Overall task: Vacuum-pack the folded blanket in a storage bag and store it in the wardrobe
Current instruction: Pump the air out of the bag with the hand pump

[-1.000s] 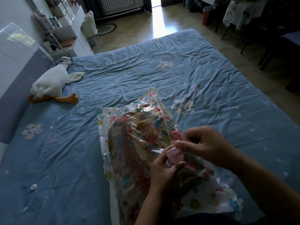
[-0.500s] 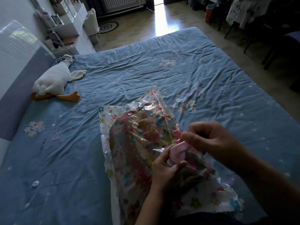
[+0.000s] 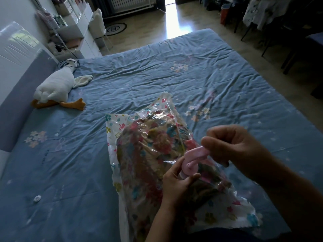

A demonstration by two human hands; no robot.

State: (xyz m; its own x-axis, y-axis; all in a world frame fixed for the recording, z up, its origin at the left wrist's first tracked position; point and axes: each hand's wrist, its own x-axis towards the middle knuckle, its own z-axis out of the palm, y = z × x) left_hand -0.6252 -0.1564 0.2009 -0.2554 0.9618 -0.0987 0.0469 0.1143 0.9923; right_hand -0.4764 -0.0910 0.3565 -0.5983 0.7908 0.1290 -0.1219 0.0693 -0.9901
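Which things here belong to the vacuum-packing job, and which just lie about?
In the job: clear flower-printed plastic storage bag; folded floral blanket inside it; pink rubbery valve piece, gripped by left hand and pinched by right hand.
Lying about: white plush goose; small round white cap on the blue bedsheet.

one bed (image 3: 157, 67). one storage bag (image 3: 122, 130) at its near side, one folded blanket (image 3: 148, 154) inside. two hands: one left hand (image 3: 176, 186), one right hand (image 3: 236, 147). one pink valve piece (image 3: 194, 154). one plush goose (image 3: 54, 86) far left, one small white disc (image 3: 37, 198) near left. one white chair (image 3: 97, 23), one red bin (image 3: 223, 13) far right.
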